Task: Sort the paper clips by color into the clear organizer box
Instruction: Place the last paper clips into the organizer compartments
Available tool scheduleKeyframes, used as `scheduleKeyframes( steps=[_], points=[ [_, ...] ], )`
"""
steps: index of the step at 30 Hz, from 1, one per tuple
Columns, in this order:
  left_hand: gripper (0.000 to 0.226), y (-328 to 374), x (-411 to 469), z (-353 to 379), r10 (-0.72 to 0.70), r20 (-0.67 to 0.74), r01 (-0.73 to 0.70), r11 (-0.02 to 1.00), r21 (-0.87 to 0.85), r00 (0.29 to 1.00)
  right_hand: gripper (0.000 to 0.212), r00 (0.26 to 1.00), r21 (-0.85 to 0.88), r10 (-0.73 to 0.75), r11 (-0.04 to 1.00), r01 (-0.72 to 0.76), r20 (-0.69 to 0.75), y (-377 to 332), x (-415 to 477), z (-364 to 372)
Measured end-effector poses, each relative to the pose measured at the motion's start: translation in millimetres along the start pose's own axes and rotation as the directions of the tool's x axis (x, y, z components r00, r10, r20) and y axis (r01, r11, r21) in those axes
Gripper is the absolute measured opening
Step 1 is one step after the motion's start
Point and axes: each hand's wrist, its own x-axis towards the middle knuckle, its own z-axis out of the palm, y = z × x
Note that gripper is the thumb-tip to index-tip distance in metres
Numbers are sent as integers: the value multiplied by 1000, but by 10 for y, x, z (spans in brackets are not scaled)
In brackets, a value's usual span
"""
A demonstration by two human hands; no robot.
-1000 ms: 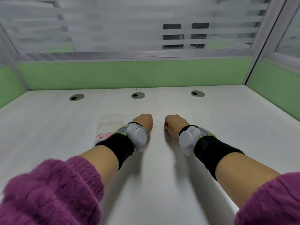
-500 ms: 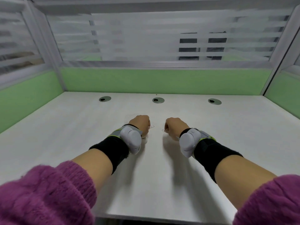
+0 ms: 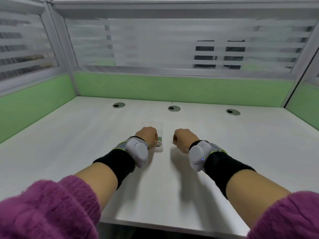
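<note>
Clear organizer box point(image 3: 159, 125) sits mid-desk point(image 3: 86, 135), with green clips point(image 3: 160, 138) and silver clips point(image 3: 158, 145) in its near end. Left hand point(image 3: 147, 136) is curled over it; can't tell if it holds anything. Right hand point(image 3: 183, 140) is just beside the box, pinching 1 paper clip point(image 3: 171, 142).

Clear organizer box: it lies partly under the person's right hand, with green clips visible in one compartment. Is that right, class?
Not quite. The head view shows the clear organizer box partly under the left hand, not the right. The right hand is beside it over the desk, pinching a paper clip. The green clips are indeed inside.
</note>
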Motion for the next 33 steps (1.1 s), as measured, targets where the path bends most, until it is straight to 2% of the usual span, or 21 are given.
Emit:
scheduleKeyframes(
  steps=[11, 33],
  points=[
    [22, -119, -3, -65, 23, -57, -25, 999, -35, 998, 24, 999, 10, -34, 999, 34, -35, -204, 50, -10],
    [23, -619, 30, -169, -47, -99, 38, 995, -89, 994, 25, 999, 7, -20, 1000, 20, -31, -424, 194, 106]
  ],
)
